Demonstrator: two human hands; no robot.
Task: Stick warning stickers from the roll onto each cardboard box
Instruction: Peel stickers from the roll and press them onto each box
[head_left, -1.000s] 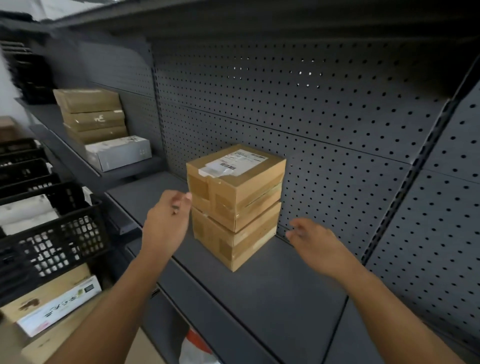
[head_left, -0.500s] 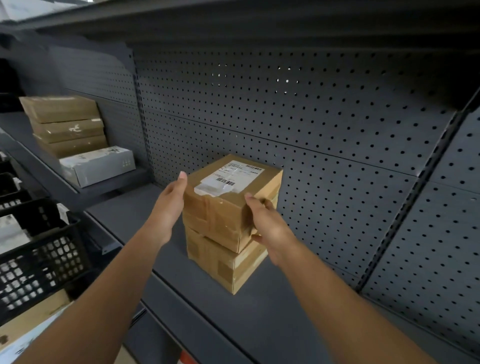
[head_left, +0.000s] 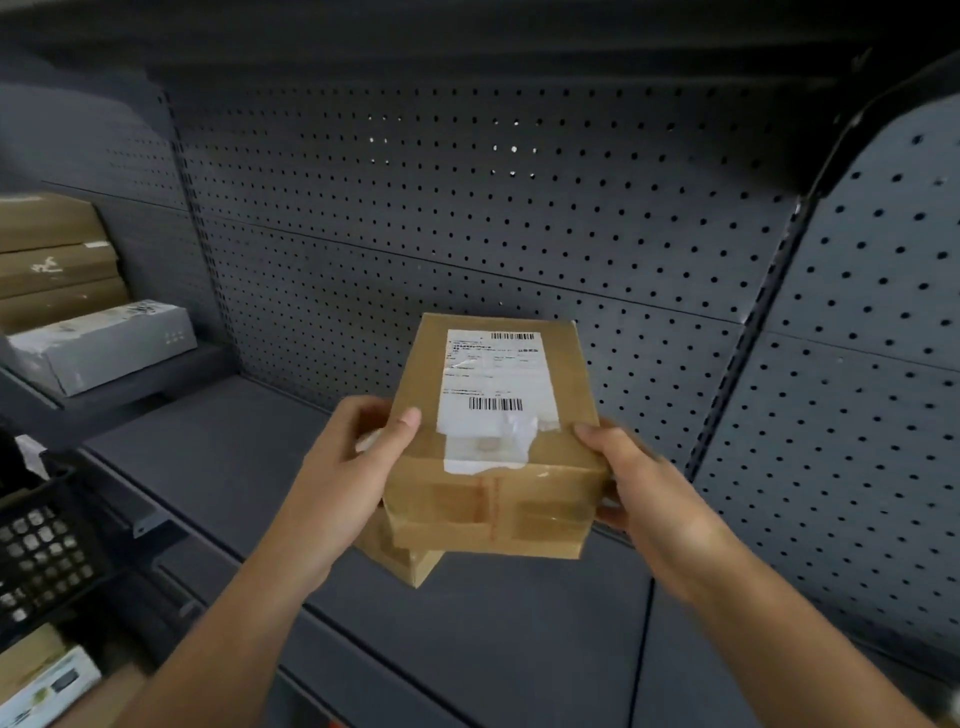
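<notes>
Shelf (head_left: 218, 467): grey, perforated back | Upper box (head_left: 467, 519): held above shelf, over lower box (head_left: 410, 564) | Left hand (head_left: 343, 483): grip curled round upper box's left side | Right hand (head_left: 654, 499): grip curled round its right side | Label (head_left: 493, 379): on top face.

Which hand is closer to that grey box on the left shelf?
Left. Both grip the cardboard box: the left hand on the side toward the grey box, the right hand on the far side.

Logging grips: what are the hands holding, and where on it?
The labelled cardboard box, by its near end: the left hand grips its left side, the right hand its right side, thumbs over the top edges.
</notes>
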